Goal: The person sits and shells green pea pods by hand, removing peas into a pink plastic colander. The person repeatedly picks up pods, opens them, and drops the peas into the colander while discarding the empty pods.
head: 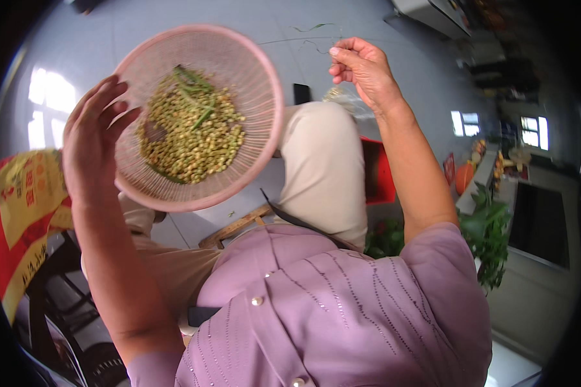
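Observation:
A round pink plastic mesh basket (271, 96) rests over my lap, tilted towards me. Inside lie many small greenish-yellow beans or peas (198, 140), with a few green pods or stems (193, 87) on top. My left hand (99, 116) is at the basket's left rim, fingers spread and curved; whether it bears the rim's weight I cannot tell. My right hand (341, 63) is raised to the right of the basket, thumb against the fingers, pinching thin dry plant strands (314, 46).
Below my right hand are a dark flat object (301, 94) and a clear plastic bag (360, 106) on the floor. A red container (378, 171) stands beside my knee. A red and yellow printed sack (26, 193) is at left, a leafy plant (489, 232) at right.

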`<act>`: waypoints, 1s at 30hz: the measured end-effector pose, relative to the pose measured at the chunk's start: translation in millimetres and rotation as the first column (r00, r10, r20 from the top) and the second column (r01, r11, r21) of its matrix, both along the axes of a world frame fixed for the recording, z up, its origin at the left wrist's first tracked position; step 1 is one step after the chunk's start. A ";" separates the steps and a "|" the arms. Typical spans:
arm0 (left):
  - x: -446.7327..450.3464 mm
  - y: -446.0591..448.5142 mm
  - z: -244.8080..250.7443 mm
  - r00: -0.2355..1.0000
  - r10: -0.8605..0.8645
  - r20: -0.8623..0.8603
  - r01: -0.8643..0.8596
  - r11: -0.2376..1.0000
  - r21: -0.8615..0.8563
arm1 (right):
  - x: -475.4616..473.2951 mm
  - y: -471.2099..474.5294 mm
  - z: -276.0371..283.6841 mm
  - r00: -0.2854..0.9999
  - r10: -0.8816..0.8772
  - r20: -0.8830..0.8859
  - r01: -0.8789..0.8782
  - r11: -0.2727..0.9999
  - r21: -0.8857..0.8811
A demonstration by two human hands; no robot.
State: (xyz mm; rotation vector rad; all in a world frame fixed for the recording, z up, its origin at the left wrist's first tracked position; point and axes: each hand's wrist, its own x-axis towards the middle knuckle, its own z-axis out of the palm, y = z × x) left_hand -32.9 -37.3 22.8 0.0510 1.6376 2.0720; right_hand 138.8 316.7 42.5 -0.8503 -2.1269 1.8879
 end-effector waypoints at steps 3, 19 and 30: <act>-10.1 -4.6 -18.3 1.000 -0.001 0.006 0.001 1.000 0.008 | 72.9 38.0 2.8 0.982 -0.183 0.054 0.179 0.981 0.074; -26.7 2.6 -55.6 0.994 -0.080 0.068 0.082 0.996 -0.026 | 362.3 94.9 -146.7 0.568 -0.623 0.538 0.607 0.758 0.237; 7.6 18.9 -4.3 0.997 0.074 -0.039 -0.076 0.995 -0.070 | 341.7 97.9 -129.6 0.326 -0.534 0.780 0.131 0.843 0.522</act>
